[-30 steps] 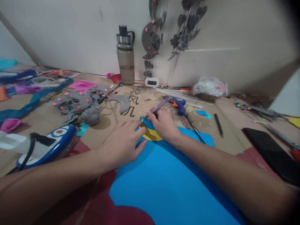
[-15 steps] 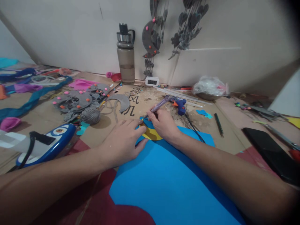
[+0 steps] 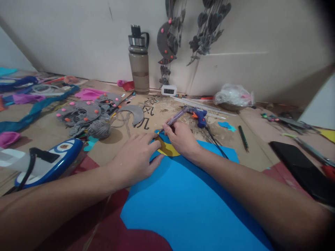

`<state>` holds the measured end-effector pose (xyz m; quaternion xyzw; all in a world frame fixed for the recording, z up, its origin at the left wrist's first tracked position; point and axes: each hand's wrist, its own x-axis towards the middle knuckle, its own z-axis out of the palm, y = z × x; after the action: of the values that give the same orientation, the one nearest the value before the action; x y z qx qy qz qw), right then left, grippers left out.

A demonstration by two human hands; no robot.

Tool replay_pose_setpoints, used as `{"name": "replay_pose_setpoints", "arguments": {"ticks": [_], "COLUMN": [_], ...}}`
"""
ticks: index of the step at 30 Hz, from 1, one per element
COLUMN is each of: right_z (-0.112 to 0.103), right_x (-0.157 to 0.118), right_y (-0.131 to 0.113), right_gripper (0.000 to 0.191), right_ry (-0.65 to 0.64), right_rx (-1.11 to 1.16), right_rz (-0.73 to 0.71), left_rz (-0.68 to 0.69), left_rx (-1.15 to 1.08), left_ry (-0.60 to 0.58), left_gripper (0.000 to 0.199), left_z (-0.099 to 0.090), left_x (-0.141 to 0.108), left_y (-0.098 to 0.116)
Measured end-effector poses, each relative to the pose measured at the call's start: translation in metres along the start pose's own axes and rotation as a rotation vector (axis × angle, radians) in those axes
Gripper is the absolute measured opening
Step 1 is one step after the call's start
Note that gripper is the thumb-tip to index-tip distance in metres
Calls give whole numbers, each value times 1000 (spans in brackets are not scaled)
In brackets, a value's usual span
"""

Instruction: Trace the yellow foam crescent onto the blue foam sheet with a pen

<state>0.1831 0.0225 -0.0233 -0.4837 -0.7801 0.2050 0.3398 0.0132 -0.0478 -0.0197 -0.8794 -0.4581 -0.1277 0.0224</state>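
My right hand (image 3: 180, 139) grips a purple pen (image 3: 178, 116), its tip down at the inner edge of a yellow crescent cut-out (image 3: 169, 150). That crescent lies on a large blue sheet (image 3: 193, 195), near the sheet's far edge. My left hand (image 3: 136, 157) is laid over the crescent's left end, fingertips pressing there and thumb apart on the blue sheet. Both hands hide parts of the crescent, and the pen's tip is hard to make out.
Beyond the hands are a blue glue gun (image 3: 201, 118), a small clock (image 3: 169, 90) and a bottle (image 3: 139, 66). Grey felt pieces (image 3: 81, 109) and a blue-and-white device (image 3: 52, 164) lie left. On the right are a dark pencil (image 3: 243, 138) and a phone (image 3: 300, 170).
The whole view has shifted slightly, so things sit a little further left. My hands, the pen and the crescent keep almost the same places relative to each other.
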Motion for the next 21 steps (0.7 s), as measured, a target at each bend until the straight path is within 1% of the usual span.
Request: {"name": "replay_pose_setpoints", "arguments": {"ticks": [5,13,21], "right_z": [1,1,1], "right_x": [1,0,-1], "right_y": [2,1,0], "right_gripper": [24,24,22], "right_ry": [25,3,1], "right_rx": [36,-21,-38], "right_rz": [23,-23,-49], "left_rz": [-1,-4,10], "left_rx": [-3,10,25], "left_ry": [3,-10,11], "left_gripper": [26,24,22], "left_z": [1,-2,-1], "left_x": [-1,0,0], "left_y": [-1,1,0]}}
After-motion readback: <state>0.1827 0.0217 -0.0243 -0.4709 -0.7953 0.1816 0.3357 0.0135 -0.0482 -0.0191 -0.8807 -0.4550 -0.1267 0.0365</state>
